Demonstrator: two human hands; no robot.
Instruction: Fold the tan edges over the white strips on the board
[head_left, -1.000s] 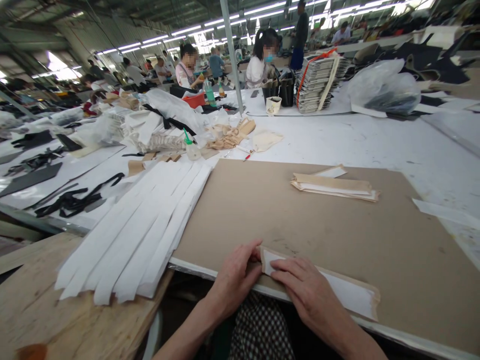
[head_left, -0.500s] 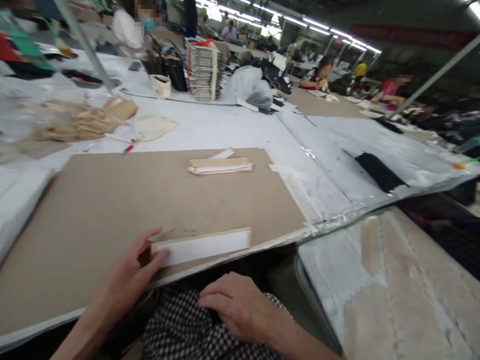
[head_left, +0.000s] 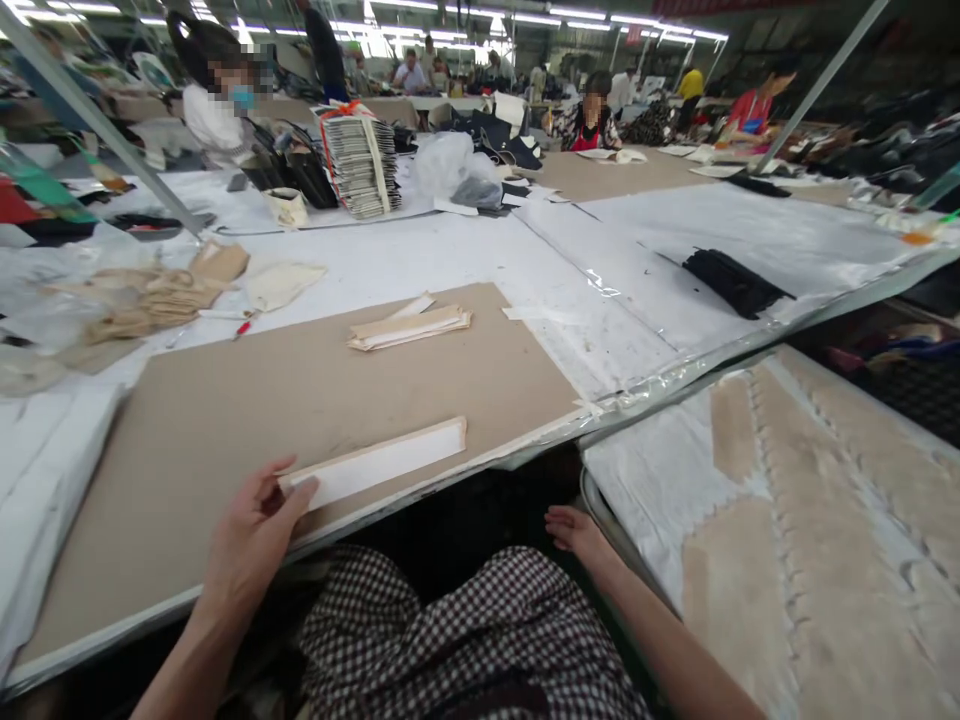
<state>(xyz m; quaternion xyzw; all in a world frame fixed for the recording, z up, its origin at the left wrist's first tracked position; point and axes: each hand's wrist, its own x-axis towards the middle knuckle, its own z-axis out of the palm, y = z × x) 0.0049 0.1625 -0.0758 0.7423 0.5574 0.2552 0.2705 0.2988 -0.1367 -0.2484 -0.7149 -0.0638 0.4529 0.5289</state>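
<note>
At the near edge of a tan cardboard sheet (head_left: 202, 440), a white strip with a tan paper border (head_left: 375, 463) lies slanted, its right end pointing away from the person; the left hand (head_left: 251, 530) is half open and touches the strip's left end, though I cannot tell whether it is actually pinching it; the right hand (head_left: 577, 532) is relaxed and open, away from the board, low beside the checked cloth over the person's lap (head_left: 465, 640) and holding nothing; farther up the same board sits a small stack of folded tan-and-white strips (head_left: 409, 328); a pile of long white strips (head_left: 45, 500) lies just left of the board; a pale padded sheet (head_left: 817, 520) spreads out on the right, below the table edge; across the white-covered table (head_left: 600, 300) are a bundle of black material (head_left: 731, 282), a cream cloth piece (head_left: 281, 285), a heap of tan pieces (head_left: 146, 300) and a small red-handled tool (head_left: 244, 325); beyond them stands a strapped stack of printed sheets (head_left: 358, 160) beside a plastic bag (head_left: 446, 165); a masked co-worker (head_left: 221, 100) sits at the far side, and other workers fill the long hall behind.
</note>
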